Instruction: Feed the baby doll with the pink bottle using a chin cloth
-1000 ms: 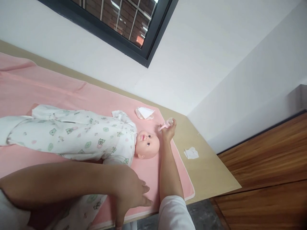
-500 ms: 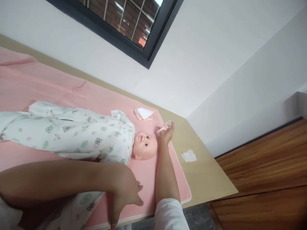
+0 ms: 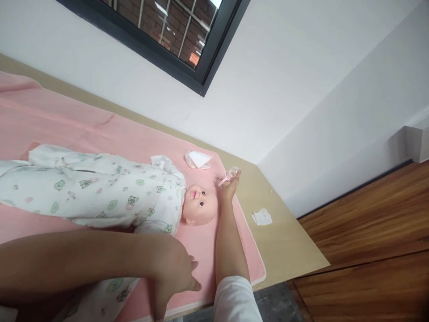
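A baby doll (image 3: 200,206) lies on its back on a pink mat (image 3: 197,255), wearing a white patterned outfit (image 3: 110,197). Beyond the crown of its head, my right hand (image 3: 230,188) has its fingers around a small clear bottle (image 3: 233,172) with a pink part. My palm hides some of the bottle. Nearer to me, my left hand (image 3: 176,275) is above the mat beside the doll's shoulder. Its fingers are spread, with nothing visible in them. My left forearm covers the near side of the doll and part of some patterned cloth (image 3: 115,286).
A clear plastic packet with white contents (image 3: 198,159) lies at the mat's far edge. On the tan tabletop (image 3: 284,241), right of the mat, is a crumpled white tissue (image 3: 262,217). A white wall with a dark-framed window (image 3: 201,85) rises behind; wooden panels (image 3: 368,228) stand at right.
The whole view has shifted slightly, so things sit a little further left. My right fingers look straighter along the bottle. My left hand has hardly moved.
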The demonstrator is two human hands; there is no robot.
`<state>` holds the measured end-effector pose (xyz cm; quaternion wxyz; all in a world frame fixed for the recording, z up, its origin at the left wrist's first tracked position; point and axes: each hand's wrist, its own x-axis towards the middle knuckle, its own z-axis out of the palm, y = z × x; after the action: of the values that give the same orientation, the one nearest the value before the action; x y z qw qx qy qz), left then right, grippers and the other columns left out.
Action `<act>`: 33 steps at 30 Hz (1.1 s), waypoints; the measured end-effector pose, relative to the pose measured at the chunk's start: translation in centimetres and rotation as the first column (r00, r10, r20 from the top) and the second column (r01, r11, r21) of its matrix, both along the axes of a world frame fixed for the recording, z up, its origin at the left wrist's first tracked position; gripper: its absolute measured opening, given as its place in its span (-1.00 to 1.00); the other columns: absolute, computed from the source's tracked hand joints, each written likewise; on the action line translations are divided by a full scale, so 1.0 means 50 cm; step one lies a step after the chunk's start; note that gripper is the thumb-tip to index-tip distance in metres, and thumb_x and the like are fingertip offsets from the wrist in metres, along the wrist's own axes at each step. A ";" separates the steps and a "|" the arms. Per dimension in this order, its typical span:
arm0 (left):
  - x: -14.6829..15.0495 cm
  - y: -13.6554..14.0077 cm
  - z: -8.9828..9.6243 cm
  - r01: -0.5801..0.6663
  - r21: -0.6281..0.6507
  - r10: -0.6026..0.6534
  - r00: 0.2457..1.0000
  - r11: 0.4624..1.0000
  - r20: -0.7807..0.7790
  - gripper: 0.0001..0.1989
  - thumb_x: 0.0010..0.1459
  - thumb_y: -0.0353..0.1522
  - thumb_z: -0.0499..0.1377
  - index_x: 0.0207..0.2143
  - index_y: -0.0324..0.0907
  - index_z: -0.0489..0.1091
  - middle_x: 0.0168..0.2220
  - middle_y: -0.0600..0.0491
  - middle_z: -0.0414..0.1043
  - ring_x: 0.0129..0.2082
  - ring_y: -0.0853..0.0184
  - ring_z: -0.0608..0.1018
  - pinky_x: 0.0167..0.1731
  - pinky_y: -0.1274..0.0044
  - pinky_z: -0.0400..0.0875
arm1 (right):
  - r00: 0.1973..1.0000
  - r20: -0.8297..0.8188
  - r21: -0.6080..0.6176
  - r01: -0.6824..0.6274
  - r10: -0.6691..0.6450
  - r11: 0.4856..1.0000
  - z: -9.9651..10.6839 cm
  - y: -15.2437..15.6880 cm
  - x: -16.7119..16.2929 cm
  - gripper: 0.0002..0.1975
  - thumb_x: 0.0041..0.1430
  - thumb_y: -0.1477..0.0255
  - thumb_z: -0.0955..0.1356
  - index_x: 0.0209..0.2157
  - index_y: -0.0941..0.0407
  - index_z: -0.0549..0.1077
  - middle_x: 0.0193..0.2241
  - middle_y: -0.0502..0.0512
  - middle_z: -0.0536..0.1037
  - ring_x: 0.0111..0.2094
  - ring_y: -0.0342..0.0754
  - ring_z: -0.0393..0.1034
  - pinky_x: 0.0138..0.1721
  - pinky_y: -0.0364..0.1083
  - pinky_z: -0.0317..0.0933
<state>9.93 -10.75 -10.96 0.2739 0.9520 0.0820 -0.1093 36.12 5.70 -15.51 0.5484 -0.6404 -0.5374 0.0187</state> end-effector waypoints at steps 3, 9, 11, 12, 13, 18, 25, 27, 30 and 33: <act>0.003 -0.002 0.006 0.201 0.027 -0.195 0.969 0.979 -0.151 0.23 -0.49 -0.26 0.46 0.33 0.08 0.08 0.33 -0.23 -0.14 0.23 -0.28 0.28 -0.17 -0.14 0.41 | 0.999 0.026 -0.006 -0.020 0.020 1.000 0.002 0.000 0.006 -0.09 0.10 0.52 0.22 0.41 0.15 -0.33 0.32 0.41 0.04 0.14 0.01 0.34 0.14 0.00 0.28; 0.002 -0.005 0.021 0.164 0.014 -0.158 0.969 0.986 -0.192 0.22 -0.49 -0.32 0.49 0.31 0.16 0.11 0.34 -0.22 -0.17 0.28 -0.23 0.20 -0.06 -0.12 0.36 | 0.991 0.123 -0.034 -0.039 0.043 0.999 -0.003 -0.004 0.029 -0.14 0.17 0.43 0.20 0.40 0.20 -0.35 0.40 0.37 -0.11 0.41 0.04 -0.11 0.36 0.11 -0.06; -0.002 -0.006 0.030 0.166 0.018 -0.161 0.971 0.986 -0.175 0.13 -0.38 -0.35 0.48 0.31 0.11 0.14 0.34 -0.28 -0.13 0.27 -0.23 0.22 -0.05 -0.12 0.35 | 0.991 0.127 -0.045 -0.048 0.053 0.998 -0.008 -0.005 0.033 -0.15 0.21 0.38 0.18 0.40 0.19 -0.39 0.41 0.35 -0.14 0.42 0.05 -0.14 0.36 0.13 -0.08; -0.005 -0.007 0.036 0.176 0.025 -0.168 0.969 0.984 -0.179 0.08 -0.31 -0.36 0.46 0.32 0.08 0.14 0.34 -0.30 -0.13 0.28 -0.22 0.22 -0.05 -0.11 0.35 | 0.990 0.136 -0.050 -0.042 0.048 0.998 -0.010 -0.005 0.034 -0.15 0.22 0.36 0.17 0.40 0.20 -0.39 0.41 0.35 -0.14 0.42 0.06 -0.16 0.37 0.14 -0.10; -0.006 -0.009 0.042 0.187 0.035 -0.177 0.965 0.982 -0.193 0.05 -0.25 -0.37 0.45 0.32 0.06 0.14 0.34 -0.31 -0.13 0.29 -0.21 0.21 -0.05 -0.11 0.36 | 0.988 0.148 -0.055 -0.029 0.037 0.998 -0.012 -0.005 0.034 -0.16 0.23 0.34 0.16 0.40 0.21 -0.39 0.40 0.36 -0.12 0.42 0.07 -0.18 0.38 0.15 -0.13; -0.008 -0.016 0.071 0.215 0.070 -0.188 0.944 0.974 -0.272 0.03 -0.16 -0.41 0.42 0.36 0.03 0.08 0.37 -0.31 -0.19 0.33 -0.15 0.17 0.00 -0.07 0.34 | 0.985 0.173 -0.064 0.034 -0.023 0.997 -0.021 -0.007 0.039 -0.17 0.24 0.28 0.16 0.40 0.25 -0.34 0.38 0.38 -0.02 0.40 0.08 -0.11 0.37 0.14 -0.14; -0.010 -0.019 0.074 0.207 0.073 -0.183 0.951 0.976 -0.250 0.03 -0.18 -0.43 0.42 0.35 0.02 0.10 0.35 -0.30 -0.19 0.31 -0.16 0.19 -0.01 -0.05 0.37 | 0.980 0.171 -0.018 0.106 -0.101 0.994 -0.015 -0.012 0.040 -0.19 0.16 0.34 0.19 0.37 0.26 -0.21 0.27 0.44 0.13 0.26 0.10 0.15 0.25 0.13 0.12; -0.011 -0.018 0.072 0.207 0.072 -0.186 0.955 0.976 -0.231 0.04 -0.20 -0.43 0.43 0.34 0.01 0.11 0.34 -0.33 -0.16 0.30 -0.19 0.21 -0.03 -0.06 0.38 | 0.964 0.209 0.023 0.160 -0.161 0.987 -0.010 -0.015 0.038 -0.22 0.13 0.40 0.18 0.35 0.26 -0.15 0.24 0.44 0.17 0.25 0.11 0.15 0.26 0.15 0.09; -0.011 -0.016 0.066 0.200 0.071 -0.182 0.962 0.977 -0.202 0.02 -0.22 -0.37 0.45 0.33 0.00 0.16 0.33 -0.36 -0.11 0.26 -0.25 0.26 -0.07 -0.08 0.39 | 0.934 0.265 0.085 0.226 -0.241 0.970 -0.003 -0.018 0.032 -0.32 0.13 0.42 0.17 0.29 0.25 -0.03 0.20 0.44 0.21 0.24 0.14 0.15 0.27 0.18 0.07; -0.011 -0.013 0.054 0.189 0.062 -0.174 0.966 0.980 -0.192 0.04 -0.27 -0.30 0.46 0.32 0.02 0.18 0.35 -0.34 -0.11 0.26 -0.27 0.26 -0.05 -0.08 0.38 | 0.910 0.294 0.144 0.259 -0.291 0.955 -0.001 -0.017 0.025 -0.41 0.17 0.42 0.14 0.24 0.24 0.05 0.17 0.44 0.23 0.22 0.14 0.16 0.24 0.18 0.11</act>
<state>9.38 -11.41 -8.25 0.2158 0.9513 0.0238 -0.2190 37.39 4.85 -15.57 0.4854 -0.6759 -0.5218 -0.1877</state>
